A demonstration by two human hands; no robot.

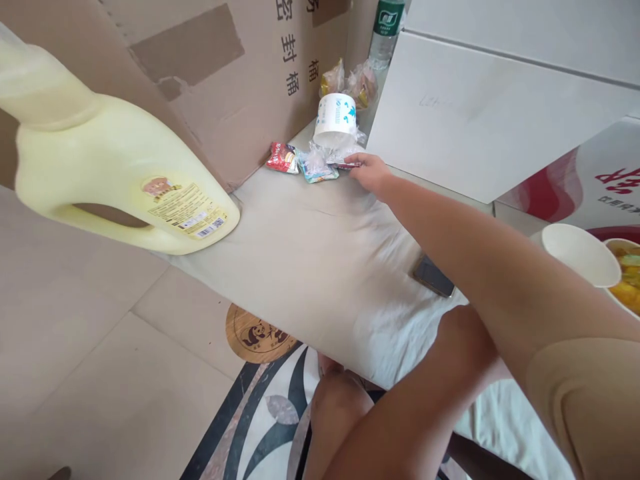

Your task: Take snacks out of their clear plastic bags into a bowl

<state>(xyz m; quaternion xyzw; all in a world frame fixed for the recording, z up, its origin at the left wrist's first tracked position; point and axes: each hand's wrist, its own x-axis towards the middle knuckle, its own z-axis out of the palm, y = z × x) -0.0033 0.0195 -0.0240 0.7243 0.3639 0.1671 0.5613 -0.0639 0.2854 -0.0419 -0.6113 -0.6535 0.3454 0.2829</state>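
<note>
My right hand (371, 173) reaches in from the right, its fingers closed at the end of a small dark snack packet (344, 164). The packet lies low on the covered surface, at the right end of a row of wrappers. Beside it is a crinkled clear-and-blue packet (319, 168), and left of that a red snack packet (283, 159). Just behind them a white paper tub (336, 119) with blue print lies tilted. My left hand is out of view; my bare legs show at the bottom.
A large yellow jug (125, 157) stands at left beside a cardboard box (200, 80). Behind are wrapped snacks (361, 85) and a water bottle (385, 30). White boxes (465, 113) border the right. A phone (434, 275) lies under my forearm; a white bowl (580, 253) is farther right.
</note>
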